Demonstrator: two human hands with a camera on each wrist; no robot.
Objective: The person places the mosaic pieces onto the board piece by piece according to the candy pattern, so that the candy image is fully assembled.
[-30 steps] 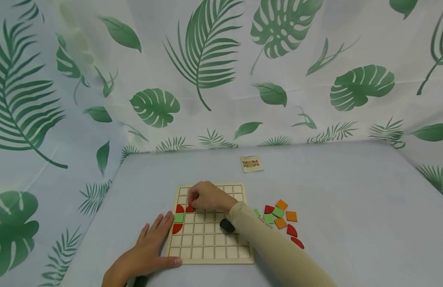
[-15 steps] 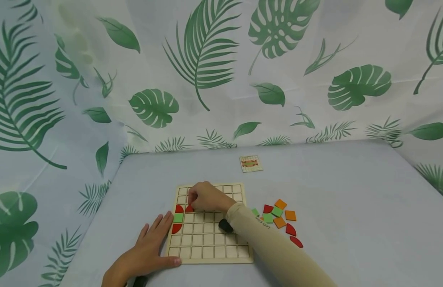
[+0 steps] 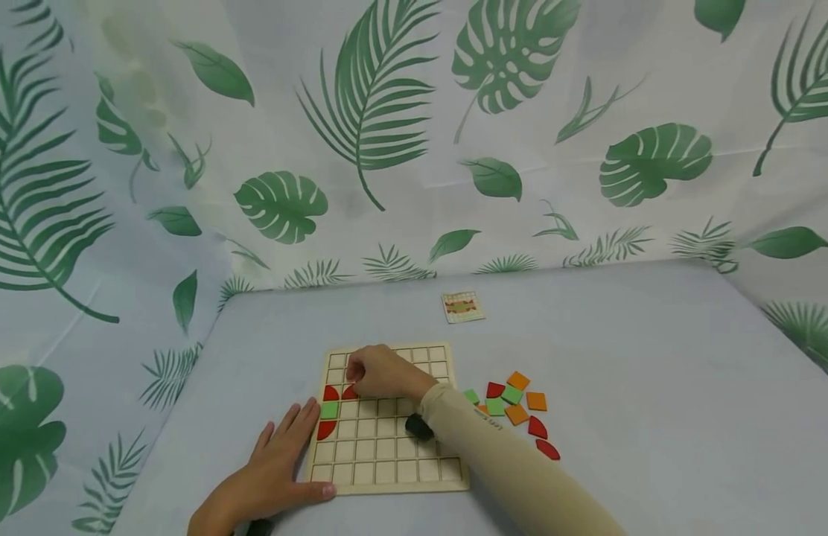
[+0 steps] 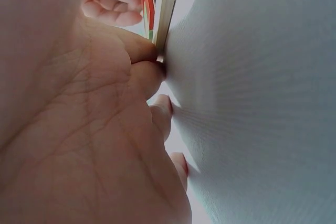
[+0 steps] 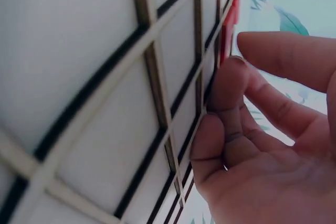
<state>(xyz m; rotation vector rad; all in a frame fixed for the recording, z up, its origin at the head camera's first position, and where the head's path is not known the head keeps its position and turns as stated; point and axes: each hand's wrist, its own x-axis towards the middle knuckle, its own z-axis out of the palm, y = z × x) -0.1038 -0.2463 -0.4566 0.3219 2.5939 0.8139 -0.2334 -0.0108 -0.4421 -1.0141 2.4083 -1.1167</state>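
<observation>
A wooden grid board (image 3: 387,489) lies on the table. My left hand (image 3: 269,461) is spread flat beside it, fingers at its left edge and thumb at the near left corner. In the left wrist view, the left palm (image 4: 100,124) faces the camera, its fingertips against the table and board rim. My right hand (image 3: 382,372) reaches over the upper left of the board and pinches a red quarter-circle tile (image 3: 349,392) at a cell. In the right wrist view, curled fingers (image 5: 229,85) touch the red tile; part of it is hidden. A green square tile (image 3: 329,410) sits between two red quarter-circle tiles (image 3: 330,393) in the left column.
Right of the board lie loose tiles: orange squares (image 3: 537,401), green squares (image 3: 512,394) and red quarter-circles (image 3: 537,427). A small pattern card (image 3: 463,307) lies behind the board. A leaf-printed cloth (image 3: 414,149) stands around the table's back and sides.
The head view has shifted slightly, so everything sits a little further left. Both hands keep their places on the board, the right one still at the red tile.
</observation>
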